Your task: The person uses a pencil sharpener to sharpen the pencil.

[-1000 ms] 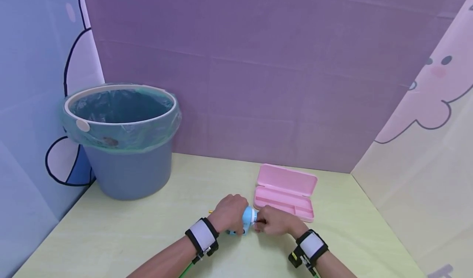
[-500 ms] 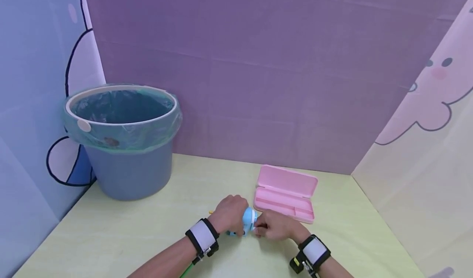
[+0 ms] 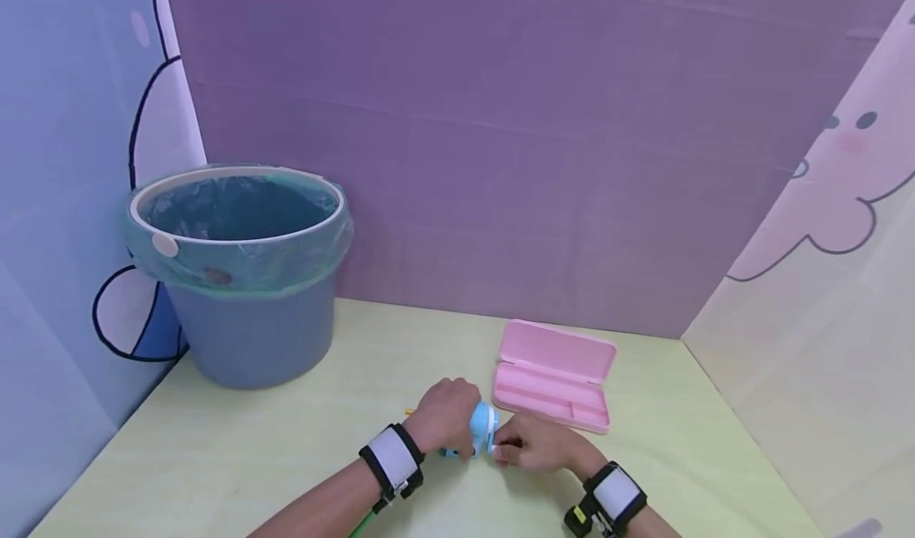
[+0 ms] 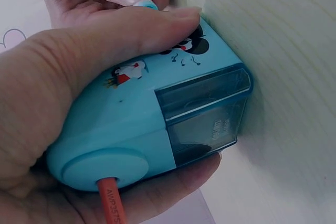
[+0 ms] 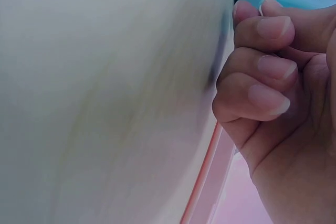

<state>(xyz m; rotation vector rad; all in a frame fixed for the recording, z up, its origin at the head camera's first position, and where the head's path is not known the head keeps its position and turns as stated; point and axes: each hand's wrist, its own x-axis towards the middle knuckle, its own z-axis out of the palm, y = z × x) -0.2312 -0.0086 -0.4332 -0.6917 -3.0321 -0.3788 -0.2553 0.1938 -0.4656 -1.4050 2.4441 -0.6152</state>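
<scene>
"AWP357S" on orange pencil in blue sharpener

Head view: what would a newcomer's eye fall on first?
The big blue bin, draped with a translucent green bag, dominates the head view's left side. Right of centre lies an open pink case. Low in the middle, the left fingers grip a light-blue sharpener with a pencil in it.

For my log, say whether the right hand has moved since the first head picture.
Yes: the right hand has shifted slightly lower in view, away from the pink case.
</scene>
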